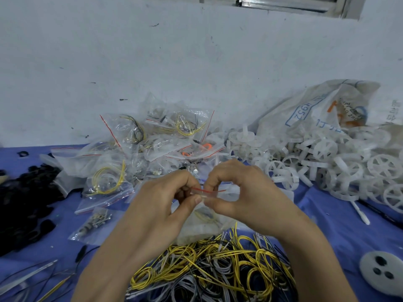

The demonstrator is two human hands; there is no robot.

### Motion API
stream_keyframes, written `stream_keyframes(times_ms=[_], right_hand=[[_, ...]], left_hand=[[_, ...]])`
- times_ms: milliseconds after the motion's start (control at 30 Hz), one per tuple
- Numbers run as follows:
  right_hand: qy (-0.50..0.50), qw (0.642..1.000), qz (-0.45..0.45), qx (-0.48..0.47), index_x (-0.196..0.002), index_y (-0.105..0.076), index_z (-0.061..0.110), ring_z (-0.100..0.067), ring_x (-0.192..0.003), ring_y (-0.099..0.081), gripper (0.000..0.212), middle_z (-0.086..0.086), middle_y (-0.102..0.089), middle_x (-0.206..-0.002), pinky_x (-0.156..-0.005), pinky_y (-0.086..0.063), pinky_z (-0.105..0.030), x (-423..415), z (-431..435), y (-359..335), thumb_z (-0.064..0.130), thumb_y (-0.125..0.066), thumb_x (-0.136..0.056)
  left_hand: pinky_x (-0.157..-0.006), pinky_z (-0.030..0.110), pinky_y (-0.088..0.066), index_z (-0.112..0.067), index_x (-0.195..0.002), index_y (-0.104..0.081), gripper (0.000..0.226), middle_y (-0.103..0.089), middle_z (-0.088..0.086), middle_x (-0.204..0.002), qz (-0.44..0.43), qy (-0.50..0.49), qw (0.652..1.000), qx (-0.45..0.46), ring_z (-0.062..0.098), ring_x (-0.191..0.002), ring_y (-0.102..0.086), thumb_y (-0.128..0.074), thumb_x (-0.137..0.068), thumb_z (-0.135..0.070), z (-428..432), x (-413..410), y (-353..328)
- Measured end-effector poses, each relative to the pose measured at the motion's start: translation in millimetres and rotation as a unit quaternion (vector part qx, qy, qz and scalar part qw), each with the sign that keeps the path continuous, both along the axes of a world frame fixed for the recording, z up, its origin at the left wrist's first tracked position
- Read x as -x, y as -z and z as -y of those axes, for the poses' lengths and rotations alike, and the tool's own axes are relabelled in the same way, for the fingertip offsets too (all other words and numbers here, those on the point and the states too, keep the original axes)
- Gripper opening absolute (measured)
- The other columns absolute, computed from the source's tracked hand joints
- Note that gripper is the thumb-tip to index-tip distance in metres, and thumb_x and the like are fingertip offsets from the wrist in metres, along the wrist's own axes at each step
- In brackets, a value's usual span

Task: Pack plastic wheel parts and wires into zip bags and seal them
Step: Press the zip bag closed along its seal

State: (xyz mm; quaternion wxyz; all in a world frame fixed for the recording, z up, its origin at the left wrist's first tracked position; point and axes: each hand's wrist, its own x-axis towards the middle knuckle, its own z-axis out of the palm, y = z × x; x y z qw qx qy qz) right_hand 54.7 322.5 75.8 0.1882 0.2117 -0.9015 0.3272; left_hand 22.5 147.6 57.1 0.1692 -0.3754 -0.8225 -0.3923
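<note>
Left hand (157, 205) and right hand (244, 192), each grip pinching the red-lined top of a zip bag (205, 223) above loose wires (218, 269); a sack (316, 101) reads "4952".

The light is soft and a bit dim, with a blue tint. Shadows are faint. The clear bags (178, 127) shine a little. Things bend at the edges, and the corners look blurry.

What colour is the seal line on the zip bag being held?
Red; the head view shows it running along the top of the zip bag.
</note>
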Motion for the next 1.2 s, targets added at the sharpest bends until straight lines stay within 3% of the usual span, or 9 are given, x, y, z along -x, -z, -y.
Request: stream_keyframes(times_ms=[300,533,800,967,1200], right_hand=[[0.01,1.0,-0.02,0.014,-0.069,-0.061,0.027,-0.007,-0.081,-0.052,0.022,0.017,-0.059,-0.07,-0.079,-0.043,-0.036,-0.3,-4.2,-1.4,0.011,-0.076,-0.073],[0.007,1.0,-0.022,0.01,-0.069,-0.063,0.022,-0.006,-0.08,-0.052,0.017,0.012,-0.061,-0.073,-0.079,-0.041,-0.027,1.2,-0.6,1.6,0.01,-0.075,-0.073],[-0.005,0.998,-0.055,-0.001,-0.069,-0.063,0.015,-0.007,-0.08,-0.05,0.014,0.01,-0.059,-0.072,-0.075,-0.04,-0.025,1.4,1.6,1.6,0.006,-0.074,-0.073],[0.002,0.999,-0.039,-0.011,-0.077,-0.066,0.016,-0.006,-0.082,-0.048,0.009,0.011,-0.061,-0.077,-0.078,-0.037,-0.022,1.5,-1.3,2.3,0.012,-0.075,-0.075],[0.018,0.999,-0.033,0.001,-0.072,-0.064,0.023,-0.008,-0.082,-0.05,0.016,0.015,-0.059,-0.072,-0.079,-0.042,-0.031,4.6,-3.5,3.1,0.011,-0.073,-0.077]], left_hand=[[-0.064,0.009,-0.04,-0.026,-0.077,-0.061,0.013,-0.062,-0.013,-0.082,0.034,0.006,0.999,-0.025,0.006,-0.075,-0.058,-0.064,-0.082,-0.014,-5.5,-2.6,-0.3],[-0.063,0.011,-0.04,-0.028,-0.074,-0.063,0.004,-0.062,-0.012,-0.076,0.028,0.011,0.999,-0.026,0.007,-0.072,-0.058,-0.059,-0.076,-0.027,-3.9,-0.4,1.1],[-0.064,0.01,-0.04,-0.029,-0.074,-0.062,0.004,-0.062,-0.013,-0.076,0.019,0.014,0.999,-0.032,0.007,-0.072,-0.058,-0.059,-0.075,-0.027,-1.6,0.9,1.5],[-0.064,0.017,-0.041,-0.031,-0.07,-0.057,0.007,-0.06,-0.012,-0.073,0.008,-0.008,0.999,-0.042,0.01,-0.072,-0.057,-0.058,-0.076,-0.027,2.7,4.5,3.0],[-0.065,0.028,-0.043,-0.029,-0.072,-0.058,0.021,-0.06,-0.006,-0.072,0.022,-0.007,0.999,-0.042,0.017,-0.069,-0.057,-0.065,-0.085,-0.014,7.2,11.7,6.7]])
